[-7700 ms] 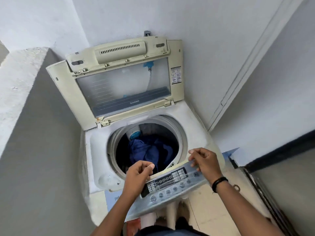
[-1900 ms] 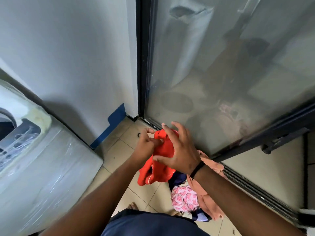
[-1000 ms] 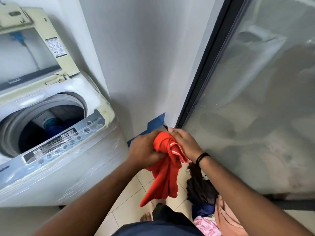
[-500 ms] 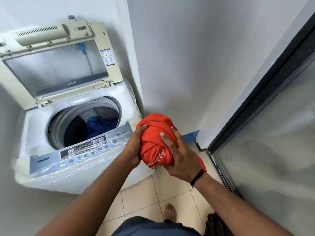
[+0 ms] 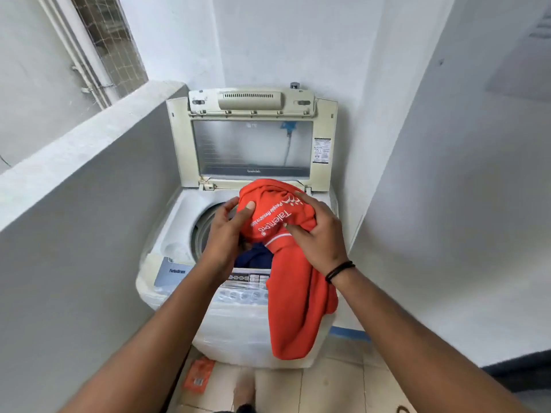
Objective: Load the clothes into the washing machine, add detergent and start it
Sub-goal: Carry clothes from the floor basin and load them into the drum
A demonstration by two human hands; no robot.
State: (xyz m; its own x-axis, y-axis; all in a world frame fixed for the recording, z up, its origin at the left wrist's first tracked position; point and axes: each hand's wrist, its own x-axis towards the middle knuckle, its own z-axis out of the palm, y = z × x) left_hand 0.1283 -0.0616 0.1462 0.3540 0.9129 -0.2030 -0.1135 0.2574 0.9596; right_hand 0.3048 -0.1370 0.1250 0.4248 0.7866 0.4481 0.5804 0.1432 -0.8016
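Both hands, left (image 5: 222, 234) and right (image 5: 317, 239), clutch the red shirt (image 5: 293, 281) over the drum (image 5: 205, 231); its hanging tail could drape outside across the control panel (image 5: 247, 278).

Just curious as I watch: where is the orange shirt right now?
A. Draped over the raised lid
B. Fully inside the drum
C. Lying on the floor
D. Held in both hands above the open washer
D: the left hand and right hand grip the orange shirt over the washer, whose lid stands up.
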